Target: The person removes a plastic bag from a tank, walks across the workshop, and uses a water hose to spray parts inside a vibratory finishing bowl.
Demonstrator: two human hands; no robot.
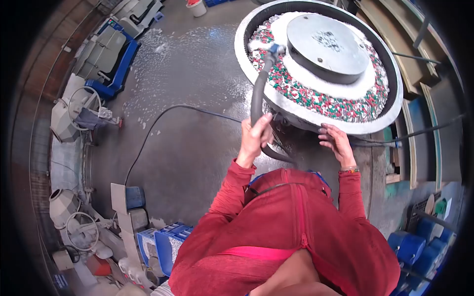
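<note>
In the head view, the left hand (256, 134) was wrapped round a dark hose (257, 98), its blue end (276, 49) above coloured pieces (321, 98) in the round tub (345, 127). Wetting seemed in hand; steering wanted a firm grip. The right hand (337, 141) hung loosely open near the tub, contact unclear. Blur obscured the outlet.

The left forearm (227, 193) reached forward and angled inward, and the left hand (256, 134) was closed in a grip, its thumb lying across the top. The right forearm (351, 195) pointed forward too, nearly straight ahead from the body. The right hand (336, 142) was open and raised, its fingers spread slightly, loosely bent and turned inward, well apart from the left.
</note>
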